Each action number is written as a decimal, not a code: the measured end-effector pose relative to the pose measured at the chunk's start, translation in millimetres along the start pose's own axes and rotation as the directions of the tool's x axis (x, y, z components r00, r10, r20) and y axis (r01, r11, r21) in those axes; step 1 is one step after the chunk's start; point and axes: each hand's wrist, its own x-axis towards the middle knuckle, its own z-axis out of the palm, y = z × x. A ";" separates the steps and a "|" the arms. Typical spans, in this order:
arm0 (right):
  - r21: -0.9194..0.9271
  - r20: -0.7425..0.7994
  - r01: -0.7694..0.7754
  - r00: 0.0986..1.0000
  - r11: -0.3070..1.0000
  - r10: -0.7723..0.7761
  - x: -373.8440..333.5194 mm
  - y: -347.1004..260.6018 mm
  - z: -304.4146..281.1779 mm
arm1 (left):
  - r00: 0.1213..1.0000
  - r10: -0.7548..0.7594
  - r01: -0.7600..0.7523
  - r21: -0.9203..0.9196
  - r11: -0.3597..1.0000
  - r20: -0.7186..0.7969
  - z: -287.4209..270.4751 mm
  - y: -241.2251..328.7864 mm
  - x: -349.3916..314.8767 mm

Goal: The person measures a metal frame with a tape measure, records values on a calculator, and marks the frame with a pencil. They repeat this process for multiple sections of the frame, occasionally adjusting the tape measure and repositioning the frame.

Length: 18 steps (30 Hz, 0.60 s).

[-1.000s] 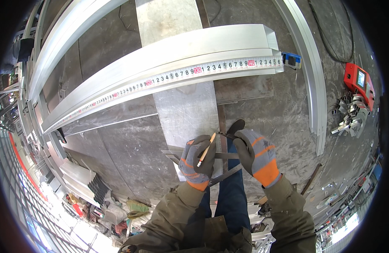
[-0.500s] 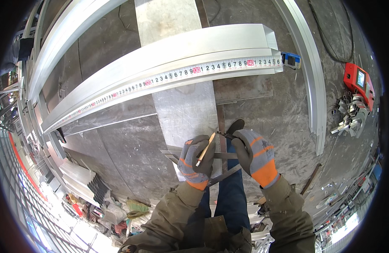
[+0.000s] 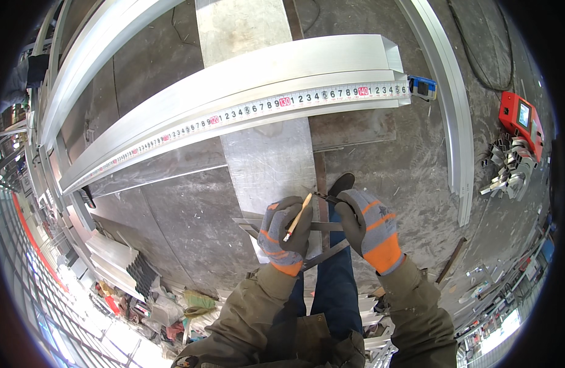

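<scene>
Ahead of our grip, running from the far left, lies a long silvery metal beam [image 3: 295, 64], a white numbered measuring tape [image 3: 263, 107] already stretched along it. Our grey-and-orange-gloved left hand [image 3: 285, 232] grasps a slim yellow wooden pencil [image 3: 299, 217]; flat grey metal bars [image 3: 326, 226] show behind. Near its tip, our matching right hand [image 3: 369, 228] pinches a small dark tool [image 3: 325, 197]. Beyond, rightmost, sits the tape's blue case [image 3: 424, 88]. Whether pencil marks exist, we cannot tell.

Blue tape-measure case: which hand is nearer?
Right. The right hand is below the blue tape-measure case and a little to its left in the picture; the left hand is farther off, below and well left. Neither touches it.
</scene>
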 end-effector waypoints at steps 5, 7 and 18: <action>-0.008 -0.073 0.039 0.997 0.999 -0.040 0.0 0.5 2.0 | 1.000 -0.011 0.011 -0.002 1.000 -0.016 1.4 0.7 0.8; 0.002 -0.077 0.046 0.996 0.999 -0.046 -0.8 1.7 3.7 | 1.000 0.009 -0.009 0.005 1.000 -0.023 1.6 -0.2 1.2; 0.020 -0.025 0.005 1.000 1.000 -0.005 -4.4 5.0 4.2 | 0.999 0.029 -0.029 0.034 0.999 -0.018 2.3 0.9 2.7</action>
